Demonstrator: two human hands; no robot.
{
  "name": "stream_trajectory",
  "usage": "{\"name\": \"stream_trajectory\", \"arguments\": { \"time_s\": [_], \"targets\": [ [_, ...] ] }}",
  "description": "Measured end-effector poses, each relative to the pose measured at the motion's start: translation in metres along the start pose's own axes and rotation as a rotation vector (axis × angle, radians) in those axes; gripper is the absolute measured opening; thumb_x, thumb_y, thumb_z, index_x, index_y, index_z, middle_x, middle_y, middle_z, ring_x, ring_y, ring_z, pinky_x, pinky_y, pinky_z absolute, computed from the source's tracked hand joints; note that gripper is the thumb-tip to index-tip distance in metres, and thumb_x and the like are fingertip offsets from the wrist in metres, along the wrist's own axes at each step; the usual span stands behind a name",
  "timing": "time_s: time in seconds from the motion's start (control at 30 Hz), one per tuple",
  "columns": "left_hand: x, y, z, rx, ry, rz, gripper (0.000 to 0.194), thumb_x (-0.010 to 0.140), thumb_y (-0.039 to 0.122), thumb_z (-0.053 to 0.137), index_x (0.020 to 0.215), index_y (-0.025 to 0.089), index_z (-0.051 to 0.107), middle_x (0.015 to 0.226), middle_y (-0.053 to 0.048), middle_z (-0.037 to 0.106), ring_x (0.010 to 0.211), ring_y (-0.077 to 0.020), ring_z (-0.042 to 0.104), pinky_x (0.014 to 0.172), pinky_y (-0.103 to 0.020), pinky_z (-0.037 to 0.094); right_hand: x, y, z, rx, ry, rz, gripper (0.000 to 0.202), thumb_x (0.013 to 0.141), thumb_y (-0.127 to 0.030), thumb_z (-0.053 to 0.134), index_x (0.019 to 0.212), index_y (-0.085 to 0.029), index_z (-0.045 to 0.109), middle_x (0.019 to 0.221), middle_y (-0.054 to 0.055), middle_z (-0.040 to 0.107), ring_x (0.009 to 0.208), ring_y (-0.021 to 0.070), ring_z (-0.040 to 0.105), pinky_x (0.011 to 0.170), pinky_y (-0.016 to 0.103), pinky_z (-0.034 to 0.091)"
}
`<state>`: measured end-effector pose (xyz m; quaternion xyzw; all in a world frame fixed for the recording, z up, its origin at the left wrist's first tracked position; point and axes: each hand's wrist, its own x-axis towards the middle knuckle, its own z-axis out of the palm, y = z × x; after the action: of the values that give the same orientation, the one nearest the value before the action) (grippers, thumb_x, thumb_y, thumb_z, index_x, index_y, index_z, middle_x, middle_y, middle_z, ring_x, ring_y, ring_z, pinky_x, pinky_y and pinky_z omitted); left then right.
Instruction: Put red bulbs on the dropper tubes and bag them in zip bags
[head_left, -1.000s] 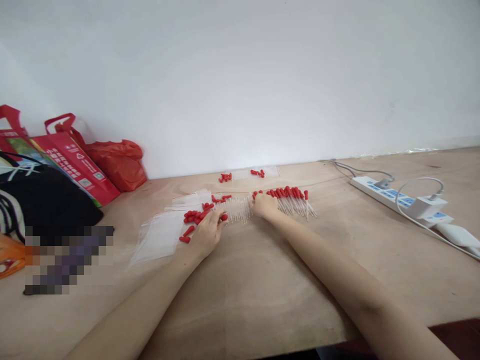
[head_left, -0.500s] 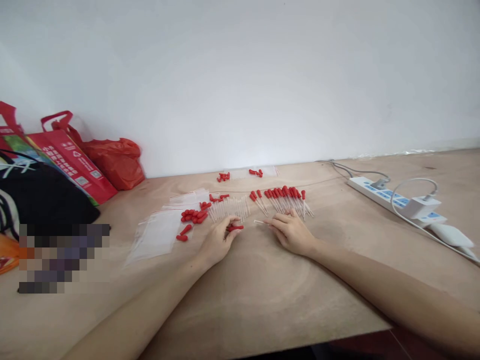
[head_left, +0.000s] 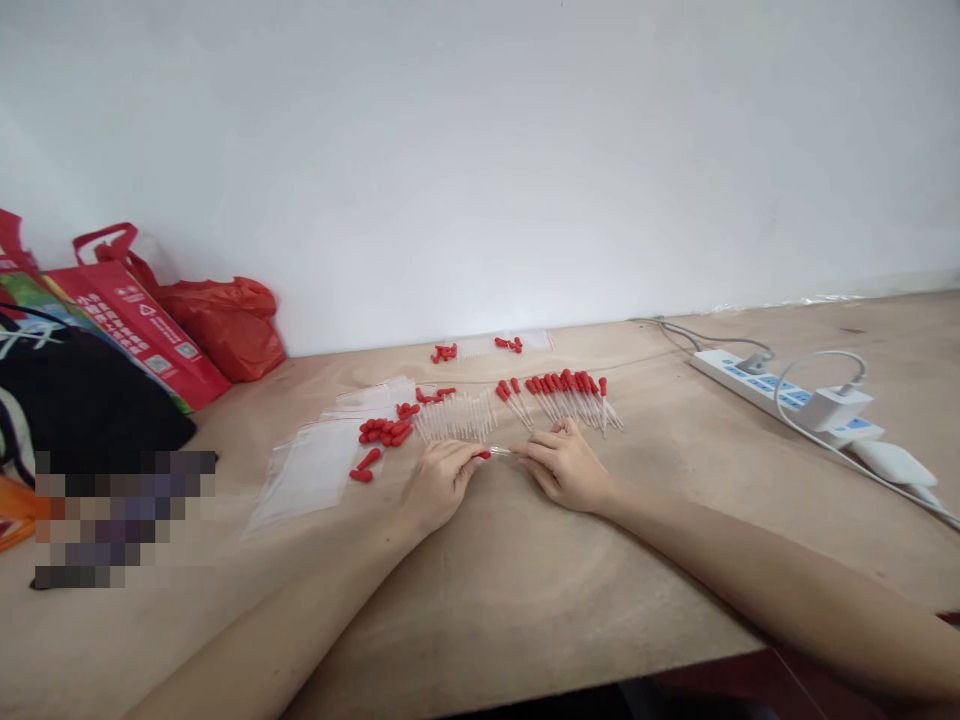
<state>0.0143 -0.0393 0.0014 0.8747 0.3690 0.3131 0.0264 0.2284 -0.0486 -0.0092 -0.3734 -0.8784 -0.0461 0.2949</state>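
My left hand (head_left: 442, 482) pinches a red rubber dropper bulb (head_left: 485, 455), whose tip pokes out past the fingers. From the other side my right hand (head_left: 562, 468) grips a clear dropper tube (head_left: 501, 452), its end meeting the bulb's mouth; whether it has gone inside I cannot tell. Just beyond my left hand lies a row of bare clear tubes (head_left: 456, 416). Loose red bulbs (head_left: 385, 432) are heaped to its left. Past my right hand, droppers with red bulbs fitted (head_left: 568, 388) lie side by side.
Clear plastic bags (head_left: 304, 470) lie flat at the left. More bulbs and a bag (head_left: 534, 341) are near the wall. Red bags (head_left: 221, 325) and a black bag (head_left: 82, 400) stand far left. A power strip (head_left: 772, 385) with cables runs along the right.
My hands have come closer together. The tube in my right hand has moved left to the bulb, which my left hand has turned with its mouth toward the tube.
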Motion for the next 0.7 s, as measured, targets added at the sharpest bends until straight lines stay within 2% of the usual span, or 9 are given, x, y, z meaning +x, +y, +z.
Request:
{"name": "stream_trajectory", "arguments": {
  "time_s": [0.23,0.5,0.7],
  "targets": [
    [0.0002,0.0041,-0.0002,-0.089,-0.019,-0.055,0.019,0.087,0.018,0.037,0.092,0.017,0.055,0.087,-0.004,0.063,0.080,-0.0152,0.058,0.073,-0.029,0.045,-0.0002,0.0001,0.0025,0.002,0.000,-0.060,0.028,0.085,-0.019,0.040,0.108,-0.019,0.056,0.077,0.003,0.059,0.070,0.0122,0.049,0.073,0.031,0.024],
    [0.0019,0.0050,0.0005,-0.126,-0.018,-0.111,0.014,0.084,0.022,0.045,0.086,0.017,0.058,0.081,-0.003,0.062,0.074,-0.0147,0.058,0.069,-0.027,0.046,-0.0008,0.0016,0.0050,0.038,0.001,-0.088,0.027,0.086,-0.022,0.040,0.107,-0.018,0.057,0.077,0.004,0.059,0.070,0.0128,0.049,0.073,0.031,0.026],
    [0.0022,0.0053,-0.0011,-0.138,-0.023,-0.101,0.014,0.084,0.021,0.045,0.078,0.016,0.057,0.077,-0.002,0.060,0.072,-0.0134,0.056,0.067,-0.025,0.044,-0.0010,0.0022,0.0047,0.073,-0.016,-0.101,0.028,0.085,-0.021,0.041,0.108,-0.019,0.056,0.078,0.003,0.059,0.070,0.0124,0.050,0.073,0.031,0.027]
  ]
}}
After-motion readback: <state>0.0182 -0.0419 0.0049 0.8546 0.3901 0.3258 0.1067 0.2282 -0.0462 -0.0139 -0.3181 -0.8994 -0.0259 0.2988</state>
